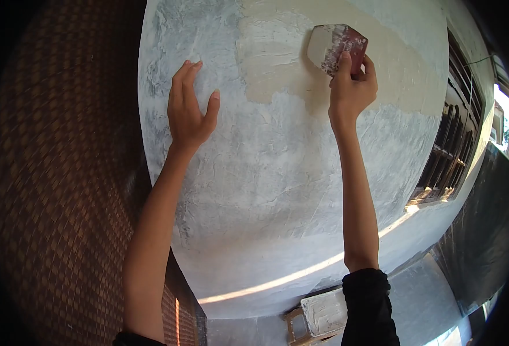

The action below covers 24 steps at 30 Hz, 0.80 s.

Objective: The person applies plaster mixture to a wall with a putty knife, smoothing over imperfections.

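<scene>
My right hand (pixel 355 89) grips a dark red plastic scraper (pixel 355 45), its blade side coated with off-white filler. The scraper is up against the grey wall (pixel 266 173), at the upper right of the view. A damp beige patch of fresh filler (pixel 398 69) spreads around it over the top of the wall. To the left, my left hand (pixel 191 109) is raised before the bare grey part of the wall, holding nothing, fingers bent slightly and thumb apart.
A brown woven panel (pixel 64 173) borders the wall on the left. At the right is a window with dark wooden bars (pixel 453 144). Low down, a filler-smeared board (pixel 326 311) rests on a wooden stool (pixel 296 328). Dark sheeting (pixel 479 230) hangs at the far right.
</scene>
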Motion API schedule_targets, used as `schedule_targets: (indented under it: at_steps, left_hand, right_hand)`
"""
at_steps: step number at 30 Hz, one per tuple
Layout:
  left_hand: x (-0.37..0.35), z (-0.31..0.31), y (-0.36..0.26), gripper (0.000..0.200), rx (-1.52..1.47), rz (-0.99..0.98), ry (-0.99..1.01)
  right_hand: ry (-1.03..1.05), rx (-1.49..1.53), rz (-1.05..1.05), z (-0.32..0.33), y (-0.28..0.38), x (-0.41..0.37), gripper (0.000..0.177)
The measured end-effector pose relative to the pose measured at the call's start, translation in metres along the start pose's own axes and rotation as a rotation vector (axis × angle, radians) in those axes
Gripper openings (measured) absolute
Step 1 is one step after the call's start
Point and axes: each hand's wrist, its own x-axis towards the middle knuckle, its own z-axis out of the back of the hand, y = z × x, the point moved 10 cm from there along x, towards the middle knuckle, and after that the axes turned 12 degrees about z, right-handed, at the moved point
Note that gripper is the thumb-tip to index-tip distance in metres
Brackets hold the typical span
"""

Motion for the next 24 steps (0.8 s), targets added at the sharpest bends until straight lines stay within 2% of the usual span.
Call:
schedule_targets:
  at_steps: [3,5,6,9,11,13,15,17,19,21,24]
  left_hand:
    - [-0.001,0.000,0.001,0.059,-0.032,-0.006,-0.008]
    - [0.001,0.006,0.004,0.055,-0.042,0.002,-0.064]
    - [0.000,0.005,0.005,0.055,-0.051,-0.004,-0.065]
    - [-0.001,0.002,0.003,0.060,-0.043,0.005,-0.003]
    - [0.000,0.002,0.003,0.060,-0.031,0.000,-0.011]
    - [-0.001,0.001,0.001,0.060,-0.026,-0.006,-0.008]
    - [-0.001,0.001,0.001,0.059,-0.029,-0.019,-0.010]
    - [-0.001,0.003,0.002,0.057,-0.044,-0.015,-0.025]
    - [-0.002,0.004,0.003,0.056,-0.056,-0.004,-0.050]
    - [-0.001,0.004,0.002,0.057,-0.030,-0.013,-0.040]
    - [-0.001,0.003,0.001,0.057,-0.020,-0.014,-0.043]
  right_hand:
    - [0.186,0.109,0.014,-0.050,0.019,-0.038,0.030]
    - [0.280,-0.003,0.077,-0.060,0.033,-0.053,0.029]
    - [0.274,-0.005,0.076,-0.055,0.027,-0.050,0.029]
    - [0.085,-0.024,0.023,-0.005,-0.019,-0.026,0.027]
    - [0.012,-0.067,0.015,0.032,-0.034,-0.009,0.031]
    - [0.015,-0.030,-0.118,0.047,-0.030,-0.003,0.032]
    - [0.048,0.102,-0.070,0.029,-0.022,-0.009,0.031]
    - [0.178,0.186,-0.100,-0.007,-0.015,-0.029,0.029]
    - [0.240,0.155,-0.051,-0.034,-0.013,-0.047,0.030]
    - [0.259,0.047,-0.070,-0.030,-0.015,-0.047,0.030]
    - [0.077,-0.061,-0.053,0.029,-0.041,-0.017,0.029]
